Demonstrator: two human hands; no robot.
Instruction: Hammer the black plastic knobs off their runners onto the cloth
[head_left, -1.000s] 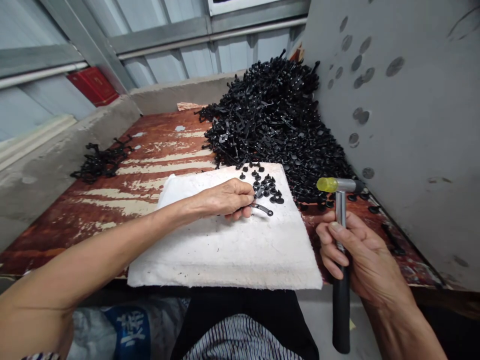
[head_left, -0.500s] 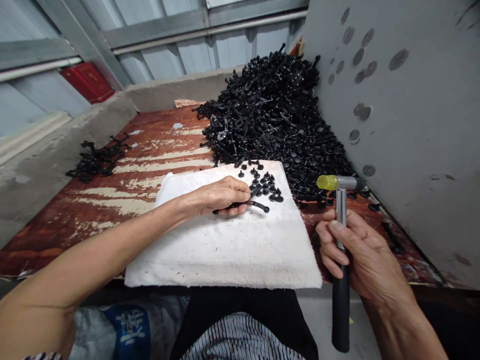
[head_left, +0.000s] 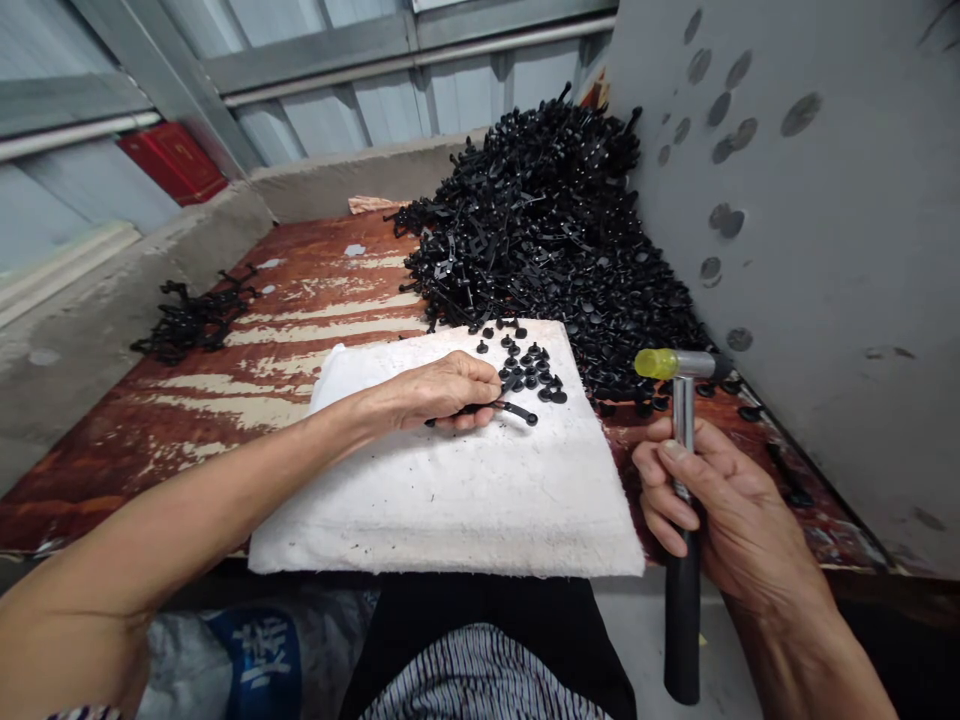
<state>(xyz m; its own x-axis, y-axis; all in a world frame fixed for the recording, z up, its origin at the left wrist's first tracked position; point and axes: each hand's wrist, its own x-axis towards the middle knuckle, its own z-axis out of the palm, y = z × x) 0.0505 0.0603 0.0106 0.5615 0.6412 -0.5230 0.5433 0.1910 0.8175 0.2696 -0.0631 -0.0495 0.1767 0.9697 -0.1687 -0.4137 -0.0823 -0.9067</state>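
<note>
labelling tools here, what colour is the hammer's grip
Black: the grip of the hammer, below the right hand, seen best in the head view.

the left hand [head_left: 459,390] has edged slightly leftward with its black strip [head_left: 517,411] — whose left end now pokes out clearly.

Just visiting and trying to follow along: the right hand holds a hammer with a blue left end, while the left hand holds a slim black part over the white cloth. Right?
The hammer's left end is yellow, not blue, as the head view shows. The right hand does hold the hammer, and the left hand a slim black part over the white cloth.
</note>
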